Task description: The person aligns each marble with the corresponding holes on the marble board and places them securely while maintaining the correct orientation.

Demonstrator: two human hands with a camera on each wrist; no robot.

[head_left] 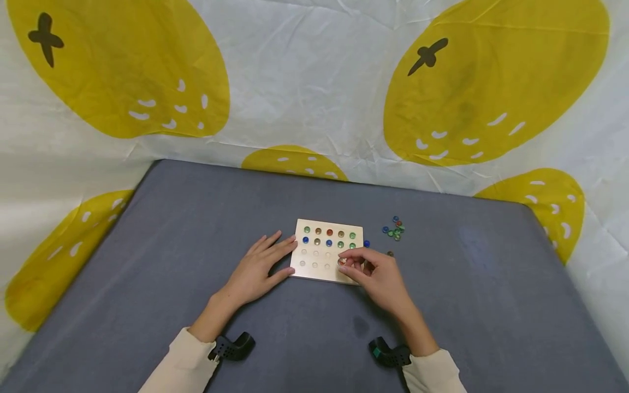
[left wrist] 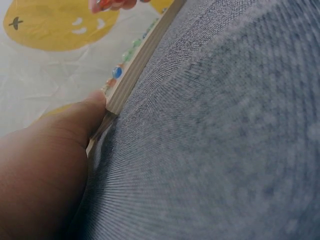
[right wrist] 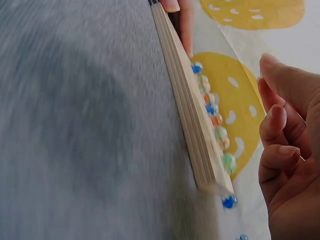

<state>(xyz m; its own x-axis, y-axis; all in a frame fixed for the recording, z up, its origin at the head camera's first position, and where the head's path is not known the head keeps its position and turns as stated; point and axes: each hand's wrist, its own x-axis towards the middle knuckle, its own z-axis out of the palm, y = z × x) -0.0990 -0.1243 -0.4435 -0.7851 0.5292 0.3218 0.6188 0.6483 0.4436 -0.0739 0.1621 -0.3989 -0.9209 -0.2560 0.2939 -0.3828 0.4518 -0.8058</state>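
A pale wooden board [head_left: 315,273] with rows of round hollows lies flat, glass marbles filling its two far rows. My left hand [head_left: 255,273] rests at the board's left side with fingers extended, fingertips on its edge and thumb at the near corner. Over the near right part of the board, my right hand [head_left: 375,275] pinches a red marble [head_left: 342,262] between thumb and forefinger. In the left wrist view the same red marble [left wrist: 104,4] shows at the top; in the right wrist view the fingers [right wrist: 282,117] hide it.
Just right of the board sit a blue marble [head_left: 366,243] and a brownish one [head_left: 390,254]. Farther right lies a loose cluster of green, blue and red marbles [head_left: 395,232]. Grey cloth [head_left: 221,207] covers the table, with a lemon-printed curtain [head_left: 304,82] behind.
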